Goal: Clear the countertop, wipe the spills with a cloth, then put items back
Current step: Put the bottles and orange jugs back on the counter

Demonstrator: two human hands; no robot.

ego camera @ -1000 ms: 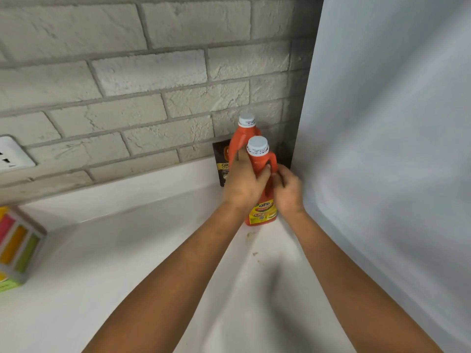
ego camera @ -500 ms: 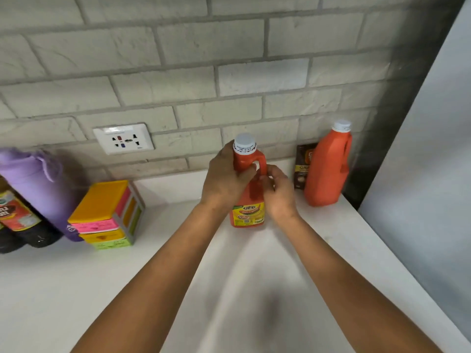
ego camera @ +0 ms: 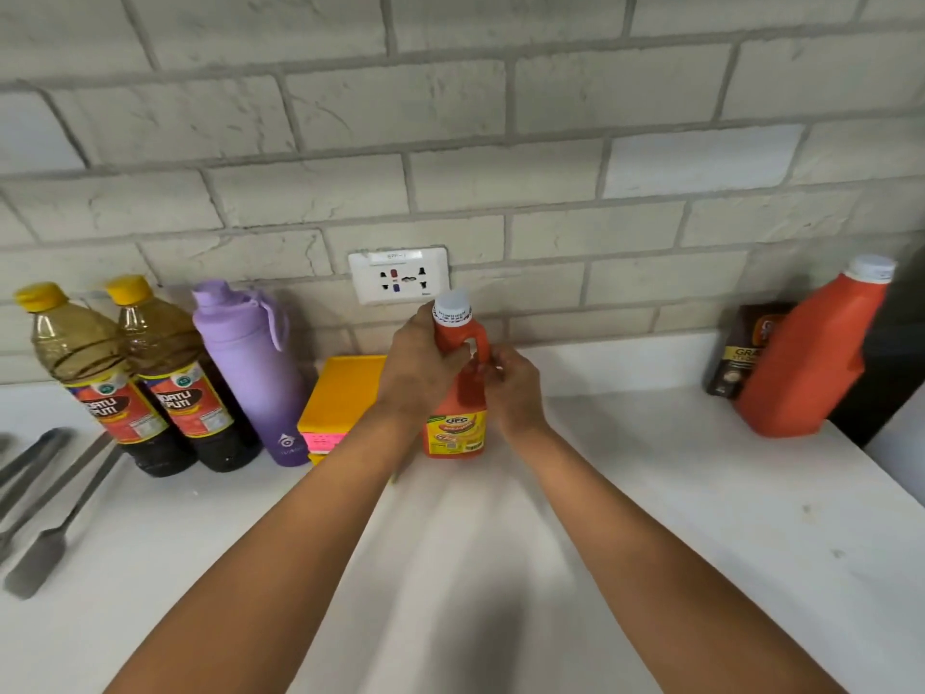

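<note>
both hands held the small orange ketchup bottle [ego camera: 458, 393] upright over the white countertop [ego camera: 650, 493], near the back wall below the wall socket [ego camera: 399, 275]. the left hand [ego camera: 418, 365] was wrapped round the bottle's neck and shoulder, fingers curled tight on it; the right hand [ego camera: 510, 388] pinched the handle side, its fingers curled on the bottle too. whether the base touched the counter could not be told. judged step: shifting the bottle aside to clear the surface. done well, it would travel upright with one hand under the cap [ego camera: 452, 307], be set down flat just beside the yellow box [ego camera: 345, 393], and be released only once it stood steady. count: two orange bottles, the held one and a large orange jug [ego camera: 811, 363] at far right; one brown carton [ego camera: 741, 355] touching the jug; two soy sauce bottles [ego camera: 150, 388] with yellow caps; one purple flask [ego camera: 255, 368]; one yellow box; metal utensils [ego camera: 40, 503] at left, number uncertain
</note>
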